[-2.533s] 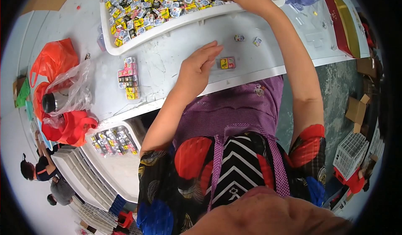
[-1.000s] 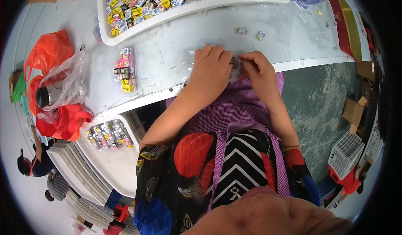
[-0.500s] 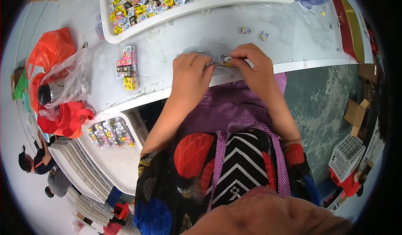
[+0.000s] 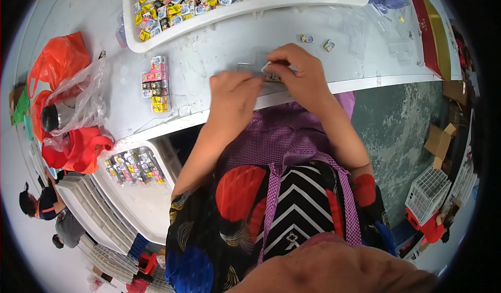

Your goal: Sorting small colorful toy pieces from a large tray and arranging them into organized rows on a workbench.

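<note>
Both of my hands meet at the near table edge, over a clear plastic blister tray that is mostly hidden by them. Small patterned packets show between the fingertips. My right hand is closed, with thumb and forefinger pinching a small whitish packet at the tray. Close beside it, my left hand has its fingers curled together, a little smeared by motion; what they hold is hidden. Two loose small packets lie beyond my right hand.
A large white bin heaped with small packets stands at the back. On the left are a filled blister pack, an orange bag and a flask. Below, a white crate holds several filled packs. A red-gold box stands right.
My right hand has moved slightly left and its fingertips have reached farther over the tray. My left hand has turned, its fingers now curled lower. The view has shifted slightly.
</note>
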Available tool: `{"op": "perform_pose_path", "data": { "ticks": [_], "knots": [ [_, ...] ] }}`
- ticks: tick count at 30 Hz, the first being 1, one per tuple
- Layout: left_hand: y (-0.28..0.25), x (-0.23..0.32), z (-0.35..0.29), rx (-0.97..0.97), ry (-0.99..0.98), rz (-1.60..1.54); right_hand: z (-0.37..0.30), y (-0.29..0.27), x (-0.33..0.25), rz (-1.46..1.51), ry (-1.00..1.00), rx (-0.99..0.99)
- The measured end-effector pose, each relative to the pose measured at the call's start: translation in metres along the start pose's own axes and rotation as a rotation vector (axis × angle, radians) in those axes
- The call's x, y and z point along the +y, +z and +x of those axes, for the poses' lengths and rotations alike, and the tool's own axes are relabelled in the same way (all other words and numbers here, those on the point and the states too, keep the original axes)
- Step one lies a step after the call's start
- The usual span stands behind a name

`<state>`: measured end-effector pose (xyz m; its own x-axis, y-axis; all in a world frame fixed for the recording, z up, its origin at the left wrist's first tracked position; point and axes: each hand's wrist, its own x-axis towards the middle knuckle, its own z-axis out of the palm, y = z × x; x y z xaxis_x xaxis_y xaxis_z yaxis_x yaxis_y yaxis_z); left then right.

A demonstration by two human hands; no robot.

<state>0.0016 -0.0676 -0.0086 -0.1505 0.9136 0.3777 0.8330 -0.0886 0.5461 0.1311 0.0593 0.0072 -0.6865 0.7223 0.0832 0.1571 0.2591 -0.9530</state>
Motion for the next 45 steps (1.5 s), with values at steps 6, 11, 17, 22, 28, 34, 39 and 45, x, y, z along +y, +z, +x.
{"op": "perform_pose_path", "data": {
  "ticks": [6, 11, 17, 22, 28, 34, 39, 45],
  "knots": [
    [-0.020, -0.012, -0.010, 0.165, -0.249, -0.065, 0.001, 0.018, 0.013, -0.196, -0.127, -0.097],
    [-0.020, -0.013, -0.010, 0.176, -0.273, -0.098, 0.001, 0.024, 0.022, -0.396, -0.353, -0.076],
    [-0.014, -0.014, -0.004, 0.162, -0.254, -0.076, -0.005, 0.025, 0.027, -0.530, -0.482, -0.045],
    [-0.011, -0.011, 0.020, 0.163, -0.094, -0.032, -0.005, -0.031, 0.025, -0.625, -0.437, 0.318],
    [0.049, 0.002, 0.078, -0.046, 0.242, -0.017, -0.013, -0.063, 0.039, -1.033, -0.184, 0.222],
    [0.070, 0.005, 0.103, -0.194, 0.209, 0.134, -0.013, -0.059, 0.035, -0.931, -0.170, 0.235],
    [0.045, -0.002, 0.099, -0.102, 0.136, -0.020, -0.015, -0.063, 0.037, -0.832, -0.162, 0.225],
    [-0.032, -0.006, 0.046, -0.183, -0.273, -0.269, -0.026, -0.037, 0.013, -0.529, -0.253, 0.045]
  ]
}}
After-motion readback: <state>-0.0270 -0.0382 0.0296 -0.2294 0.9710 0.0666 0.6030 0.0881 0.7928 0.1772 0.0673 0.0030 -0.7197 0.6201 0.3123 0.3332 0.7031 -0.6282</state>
